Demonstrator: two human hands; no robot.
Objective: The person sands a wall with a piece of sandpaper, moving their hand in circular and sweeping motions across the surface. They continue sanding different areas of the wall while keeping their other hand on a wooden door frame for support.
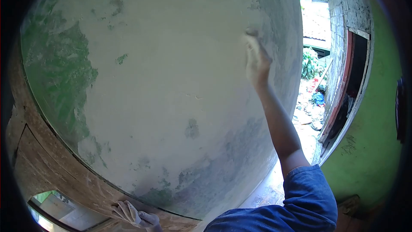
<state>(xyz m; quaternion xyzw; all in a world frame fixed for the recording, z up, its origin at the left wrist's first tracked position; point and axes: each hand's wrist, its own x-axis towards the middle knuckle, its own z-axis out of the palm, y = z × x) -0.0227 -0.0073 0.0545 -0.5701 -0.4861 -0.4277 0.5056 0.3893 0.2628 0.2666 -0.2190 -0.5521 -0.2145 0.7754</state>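
A large wall panel point(171, 60) fills the middle of the head view. Most of it has a pale, smooth coat, with green patches point(60, 81) on the left and grey mottling along the bottom and right edges. My right hand point(256, 60), whitened with dust, is raised against the panel's upper right. Its fingers are bent round something small and dark point(252, 31), blurred and too small to name. Down at the lower left, my left hand point(134, 215) lies with its fingers spread on a brown wooden frame point(81, 180). Pale dust covers those fingers as well.
To the right is a bright opening with plants point(311, 63) and scattered rubbish point(309, 114) outside. Beyond it stand a doorway with a red frame point(343, 77) and a green wall point(373, 124). A glazed opening point(58, 208) is at the lower left.
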